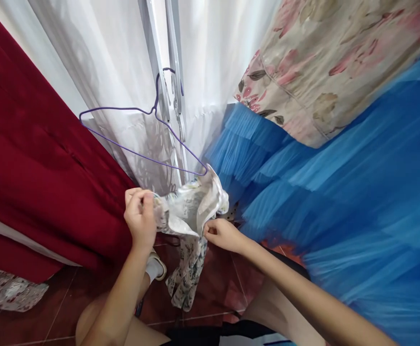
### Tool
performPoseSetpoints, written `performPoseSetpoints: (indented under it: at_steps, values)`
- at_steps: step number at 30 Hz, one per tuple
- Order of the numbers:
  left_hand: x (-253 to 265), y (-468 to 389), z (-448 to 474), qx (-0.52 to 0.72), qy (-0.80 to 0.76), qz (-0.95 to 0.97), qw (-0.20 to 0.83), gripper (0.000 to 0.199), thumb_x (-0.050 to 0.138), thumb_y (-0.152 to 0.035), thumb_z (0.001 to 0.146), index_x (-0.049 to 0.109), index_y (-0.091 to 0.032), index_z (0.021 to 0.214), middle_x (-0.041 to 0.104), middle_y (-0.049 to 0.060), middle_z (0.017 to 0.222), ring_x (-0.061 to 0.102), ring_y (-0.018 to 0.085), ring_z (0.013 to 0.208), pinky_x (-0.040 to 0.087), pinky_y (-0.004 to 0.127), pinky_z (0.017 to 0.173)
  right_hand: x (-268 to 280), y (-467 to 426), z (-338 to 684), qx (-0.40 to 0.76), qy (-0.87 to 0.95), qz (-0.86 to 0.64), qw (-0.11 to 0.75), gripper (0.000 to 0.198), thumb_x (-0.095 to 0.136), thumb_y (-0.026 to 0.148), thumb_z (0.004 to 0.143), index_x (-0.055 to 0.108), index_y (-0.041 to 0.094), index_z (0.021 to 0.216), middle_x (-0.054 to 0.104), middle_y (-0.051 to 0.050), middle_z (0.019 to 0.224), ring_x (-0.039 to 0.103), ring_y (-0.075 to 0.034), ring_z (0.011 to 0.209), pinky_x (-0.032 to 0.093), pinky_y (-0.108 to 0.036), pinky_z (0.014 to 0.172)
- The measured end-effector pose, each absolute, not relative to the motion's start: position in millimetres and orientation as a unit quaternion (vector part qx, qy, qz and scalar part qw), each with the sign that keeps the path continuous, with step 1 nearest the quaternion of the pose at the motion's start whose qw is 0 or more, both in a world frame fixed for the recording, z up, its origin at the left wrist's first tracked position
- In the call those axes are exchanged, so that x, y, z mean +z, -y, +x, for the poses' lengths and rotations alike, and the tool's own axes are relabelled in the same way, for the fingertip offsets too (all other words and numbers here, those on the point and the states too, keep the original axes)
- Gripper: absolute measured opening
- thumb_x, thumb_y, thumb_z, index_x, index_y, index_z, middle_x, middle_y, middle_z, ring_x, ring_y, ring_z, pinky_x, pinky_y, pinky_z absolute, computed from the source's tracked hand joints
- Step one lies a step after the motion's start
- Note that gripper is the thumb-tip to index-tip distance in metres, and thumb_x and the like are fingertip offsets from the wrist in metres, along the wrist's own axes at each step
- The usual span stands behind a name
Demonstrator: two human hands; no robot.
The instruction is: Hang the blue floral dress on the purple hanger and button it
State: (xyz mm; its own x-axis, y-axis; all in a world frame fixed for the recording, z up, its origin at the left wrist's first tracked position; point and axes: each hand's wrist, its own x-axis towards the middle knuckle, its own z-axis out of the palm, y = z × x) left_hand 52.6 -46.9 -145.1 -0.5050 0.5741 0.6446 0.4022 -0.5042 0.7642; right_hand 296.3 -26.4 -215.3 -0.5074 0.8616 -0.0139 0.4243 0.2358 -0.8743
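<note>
A small white dress with a floral print [188, 269] hangs down between my hands, partly on a purple wire hanger [123, 150]. The right corner of the hanger sits inside the dress's shoulder, while its left corner is bare. My left hand [140, 214] is closed on the left shoulder of the dress, below the hanger's lower bar. With fingers pinched, my right hand [221, 234] grips the edge of the neck opening, just right of the middle. The hanger's hook is caught on a white metal rack [175, 72].
White curtain-like cloth [102, 57] hangs behind. Dark red cloth [44, 154] hangs on the left. To the right hang a beige floral garment [303, 72] and a blue ruffled tulle one [303, 202]. Red floor tiles [231, 283] lie below, by my legs.
</note>
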Motion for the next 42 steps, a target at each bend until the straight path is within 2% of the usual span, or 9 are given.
performPoseSetpoints:
  at_steps: [4, 10, 14, 20, 25, 28, 31, 35, 42]
  values:
    - [-113.8, 87.3, 98.0, 0.612, -0.297, 0.731, 0.049, 0.008, 0.057, -0.020, 0.096, 0.065, -0.019, 0.092, 0.063, 0.006, 0.090, 0.063, 0.018, 0.088, 0.053, 0.030, 0.080, -173.2, 55.7, 298.2, 0.457, 0.802, -0.308, 0.231, 0.091, 0.089, 0.036, 0.062, 0.050, 0.020, 0.143, 0.060, -0.013, 0.136, 0.057, -0.032, 0.122, 0.045, -0.045, 0.105]
    - [-107.3, 116.4, 121.9, 0.559, -0.398, 0.688, 0.237, 0.007, 0.058, -0.018, 0.096, 0.063, -0.020, 0.091, 0.060, -0.001, 0.073, 0.052, 0.008, 0.061, 0.041, 0.019, 0.057, -114.5, 102.9, 283.4, 0.609, 0.736, -0.230, 0.187, 0.030, 0.061, 0.042, 0.095, 0.069, 0.016, 0.107, 0.068, -0.003, 0.093, 0.061, -0.019, 0.089, 0.051, -0.030, 0.083]
    - [-115.4, 123.0, 117.1, 0.532, -0.456, 0.593, 0.397, 0.020, 0.057, -0.033, 0.098, 0.061, -0.019, 0.085, 0.053, -0.001, 0.068, 0.047, 0.009, 0.061, 0.038, 0.019, 0.055, -116.4, 109.2, 287.2, 0.584, 0.727, -0.276, 0.232, 0.035, 0.048, 0.039, 0.102, 0.068, 0.014, 0.087, 0.061, 0.000, 0.077, 0.052, -0.014, 0.071, 0.045, -0.025, 0.069]
    - [-149.8, 145.6, 118.5, 0.447, -0.377, 0.522, 0.621, 0.033, 0.061, -0.048, 0.093, 0.062, -0.025, 0.116, 0.067, 0.005, 0.096, 0.061, 0.017, 0.084, 0.051, 0.026, 0.076, -118.5, 105.8, 314.0, 0.499, 0.704, -0.301, 0.405, 0.026, 0.047, 0.034, 0.101, 0.062, 0.019, 0.086, 0.059, 0.000, 0.077, 0.053, -0.014, 0.067, 0.044, -0.025, 0.062]
    - [-184.5, 158.4, 114.2, 0.381, -0.478, 0.641, 0.464, 0.025, 0.063, -0.044, 0.090, 0.073, -0.021, 0.091, 0.070, 0.005, 0.081, 0.063, 0.022, 0.079, 0.052, 0.029, 0.075, -78.3, 48.0, 351.4, 0.197, 0.731, -0.334, 0.562, 0.021, 0.049, 0.019, 0.097, 0.069, 0.022, 0.088, 0.065, 0.001, 0.077, 0.059, -0.015, 0.068, 0.046, -0.025, 0.063]
    - [-178.1, 151.4, 104.1, 0.430, -0.525, 0.650, 0.341, 0.022, 0.058, -0.038, 0.094, 0.069, -0.020, 0.090, 0.063, 0.001, 0.070, 0.057, 0.016, 0.064, 0.047, 0.024, 0.062, -47.6, -18.9, 354.3, 0.138, 0.721, -0.343, 0.586, 0.021, 0.058, 0.024, 0.094, 0.066, 0.019, 0.075, 0.057, 0.003, 0.066, 0.053, -0.013, 0.061, 0.042, -0.024, 0.060]
    - [-151.1, 132.7, 95.3, 0.487, -0.533, 0.635, 0.274, 0.020, 0.055, -0.034, 0.097, 0.069, -0.020, 0.096, 0.063, 0.000, 0.073, 0.057, 0.013, 0.065, 0.044, 0.021, 0.061, -29.2, -83.7, 333.3, 0.217, 0.705, -0.335, 0.586, 0.039, 0.062, 0.039, 0.094, 0.054, 0.018, 0.061, 0.046, 0.005, 0.057, 0.049, -0.010, 0.057, 0.040, -0.021, 0.057]
    - [-118.2, 106.8, 81.7, 0.554, -0.517, 0.614, 0.220, 0.022, 0.058, -0.034, 0.097, 0.072, -0.021, 0.105, 0.068, 0.001, 0.084, 0.063, 0.016, 0.077, 0.049, 0.021, 0.071, -24.7, -128.3, 291.4, 0.486, 0.636, -0.341, 0.494, 0.046, 0.059, 0.054, 0.094, 0.059, 0.017, 0.067, 0.055, 0.004, 0.054, 0.054, -0.010, 0.052, 0.047, -0.022, 0.055]
    - [-115.5, 89.7, 12.8, 0.547, -0.559, 0.580, 0.228, 0.026, 0.071, -0.042, 0.085, 0.078, -0.019, 0.095, 0.073, 0.004, 0.084, 0.065, 0.017, 0.071, 0.052, 0.020, 0.061, -23.2, -115.2, 280.3, 0.681, 0.564, -0.298, 0.358, 0.026, 0.079, 0.036, 0.083, 0.067, 0.013, 0.076, 0.072, -0.005, 0.063, 0.065, -0.014, 0.053, 0.055, -0.021, 0.050]
